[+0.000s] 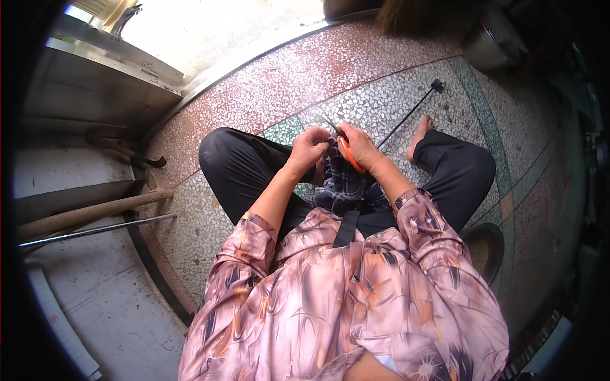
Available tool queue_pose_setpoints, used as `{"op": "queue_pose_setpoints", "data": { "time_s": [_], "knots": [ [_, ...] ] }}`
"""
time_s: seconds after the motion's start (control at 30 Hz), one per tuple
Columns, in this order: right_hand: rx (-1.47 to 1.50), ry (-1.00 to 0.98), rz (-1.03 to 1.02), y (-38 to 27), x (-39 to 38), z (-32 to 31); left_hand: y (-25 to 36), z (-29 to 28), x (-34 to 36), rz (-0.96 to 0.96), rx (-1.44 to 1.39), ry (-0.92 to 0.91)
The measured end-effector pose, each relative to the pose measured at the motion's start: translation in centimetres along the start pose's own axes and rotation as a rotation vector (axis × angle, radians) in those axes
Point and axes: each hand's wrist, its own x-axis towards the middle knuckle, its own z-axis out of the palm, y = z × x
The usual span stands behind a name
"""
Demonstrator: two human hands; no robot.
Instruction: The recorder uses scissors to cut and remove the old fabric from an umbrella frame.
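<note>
Dark plaid cloth hangs down between my knees from my fingers. My left hand is closed, pinching the upper edge of the cloth between thumb and fingers. Close beside it, my right hand grips a pair of scissors with orange handles. The scissors' dark blades point up and to the left, past the top of the cloth. Whether the blades touch the cloth, I cannot tell. My right fingers also lie against the cloth's edge.
A thin black rod lies on the speckled floor beyond my right hand. A grey bucket stands at the far right. On the left, a wooden pole and a metal rod jut out beside a grey panel.
</note>
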Motion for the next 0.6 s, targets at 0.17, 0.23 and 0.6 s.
{"op": "queue_pose_setpoints", "data": {
  "time_s": [0.17, 0.23, 0.6],
  "knots": [
    [0.384, -0.218, 0.082, 1.7, 0.3, -0.5, -0.1, 1.1, 0.1, -0.024, 0.018, 0.069],
    [0.370, -0.250, 0.094, 1.8, 0.5, -0.9, -0.1, 1.4, 0.1, -0.042, 0.015, 0.088],
    [0.191, -0.131, 0.145, 0.3, 0.0, -0.5, 1.6, 1.6, -1.1, -0.129, 0.208, 0.054]
  ]
}}
